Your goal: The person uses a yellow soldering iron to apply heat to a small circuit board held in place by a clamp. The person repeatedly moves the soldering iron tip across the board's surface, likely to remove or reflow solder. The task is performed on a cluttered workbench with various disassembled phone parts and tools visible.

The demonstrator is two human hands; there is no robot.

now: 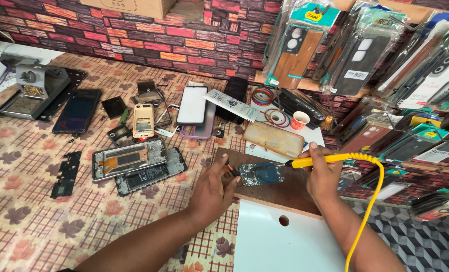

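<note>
The right hand (323,176) grips a yellow soldering iron (325,160), fingers wrapped around it, tip on a circuit board (261,174) lying on a wooden board (285,194). The left hand's (212,191) fingers pinch the circuit board's edge.

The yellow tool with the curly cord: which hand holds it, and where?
The right hand grips the yellow soldering iron around its handle. The left hand steadies the small circuit board at its edge.

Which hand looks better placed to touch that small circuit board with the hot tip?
Probably the right hand: it grips the yellow soldering iron, tip at the circuit board. The left hand steadies the board's other end.
</note>
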